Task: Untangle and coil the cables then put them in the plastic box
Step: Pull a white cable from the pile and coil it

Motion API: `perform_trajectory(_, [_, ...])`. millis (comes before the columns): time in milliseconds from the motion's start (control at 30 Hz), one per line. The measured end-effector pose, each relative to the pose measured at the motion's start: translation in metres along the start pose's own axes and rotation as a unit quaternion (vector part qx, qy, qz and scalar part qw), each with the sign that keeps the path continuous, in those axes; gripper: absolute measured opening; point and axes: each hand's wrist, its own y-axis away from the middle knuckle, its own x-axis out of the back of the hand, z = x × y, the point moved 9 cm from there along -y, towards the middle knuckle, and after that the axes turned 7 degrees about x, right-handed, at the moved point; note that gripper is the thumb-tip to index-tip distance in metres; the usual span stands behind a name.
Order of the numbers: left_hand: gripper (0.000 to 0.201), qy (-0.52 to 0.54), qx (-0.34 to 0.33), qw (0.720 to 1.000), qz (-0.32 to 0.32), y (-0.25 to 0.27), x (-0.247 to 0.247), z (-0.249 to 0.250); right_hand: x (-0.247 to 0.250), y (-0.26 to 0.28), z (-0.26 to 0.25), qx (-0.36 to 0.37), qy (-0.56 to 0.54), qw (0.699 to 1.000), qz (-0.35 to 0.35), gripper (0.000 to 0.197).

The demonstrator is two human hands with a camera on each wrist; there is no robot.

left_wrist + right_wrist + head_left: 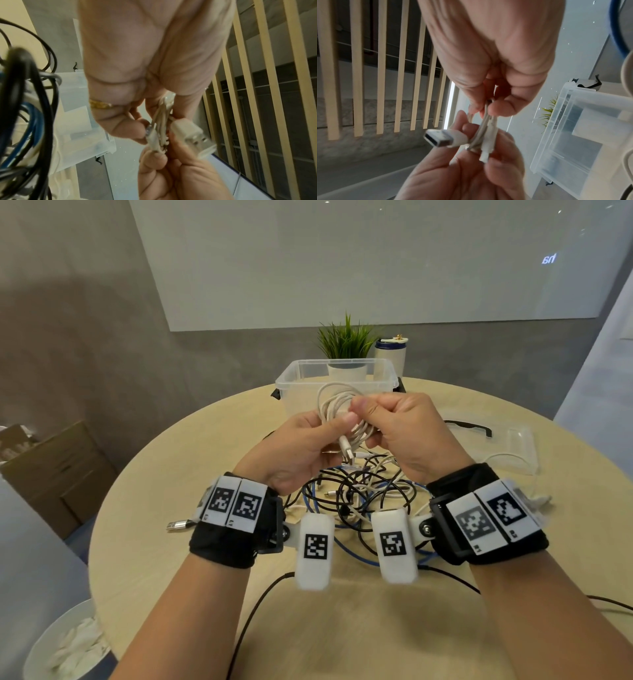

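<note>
An office meeting room: a round wooden worktop (359,628) stands before a large wall-mounted whiteboard (376,261), with a small potted plant (346,344), grey walls and a slatted ceiling (368,67).

We see a white cable (337,409) coiled, its USB plug (439,138) silver with a white collar. The tangle on the table (191,440), which is pale wood, mixes black cables (363,491), a blue cable (346,546) and white ones. The plastic box (298,378) is clear with black clips. The wrist bands (226,546) are black, carrying white tags printed with black square codes. A gold ring (100,104) shows.
</note>
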Motion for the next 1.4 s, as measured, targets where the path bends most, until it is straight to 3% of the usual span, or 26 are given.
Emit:
perform_trajectory(67, [0.004, 0.003, 0.001, 1.0, 0.002, -0.001, 0.001, -0.001, 0.002, 0.0, 0.001, 0.0, 0.004, 1.0, 0.009, 0.016])
perform_trajectory(267, [0.021, -0.02, 0.009, 0.997, 0.075, -0.004, 0.013, -0.005, 0.007, -0.002, -0.001, 0.022, 0.041, 0.998, 0.029, 0.015])
perform_trajectory(400, [0.03, -0.04, 0.035, 0.996, 0.072, -0.005, 0.015, -0.01, 0.02, -0.004, -0.006, 0.037, 0.043, 0.996, 0.067, 0.011])
perform_trajectory(567, [0.018, -0.149, 0.05, 0.987, 0.031, 0.0, 0.005, -0.009, 0.026, -0.004, -0.009, 0.063, 0.095, 0.99, 0.082, 0.01])
perform_trajectory(700, [0.016, -0.157, 0.021, 0.985, 0.061, 0.004, 0.013, 0.002, 0.034, -0.004, -0.013, 0.069, 0.124, 0.986, 0.089, 0.014])
perform_trajectory(833, [0.018, -0.155, 0.004, 0.983, 0.101, 0.007, 0.03, 0.011, 0.038, -0.005, -0.011, 0.05, 0.103, 0.99, 0.082, 0.014])
perform_trajectory(1033, [0.015, -0.239, 0.047, 0.963, 0.112, 0.007, 0.035, 0.002, 0.025, -0.002, -0.017, 0.037, 0.022, 0.998, 0.05, 0.01])
perform_trajectory(1167, [0.014, -0.169, 0.005, 0.974, 0.152, 0.009, 0.041, 0.012, 0.021, -0.001, -0.016, 0.002, -0.049, 0.998, 0.045, 0.013])
perform_trajectory(1300, [0.019, -0.004, -0.076, 0.982, 0.171, 0.012, 0.046, 0.024, 0.016, 0.0, -0.01, -0.042, -0.096, 0.994, 0.018, 0.013])
perform_trajectory(1400, [0.018, 0.107, -0.101, 0.977, 0.156, 0.011, 0.044, 0.026, 0.009, 0.002, -0.006, -0.061, -0.103, 0.993, -0.001, 0.015])
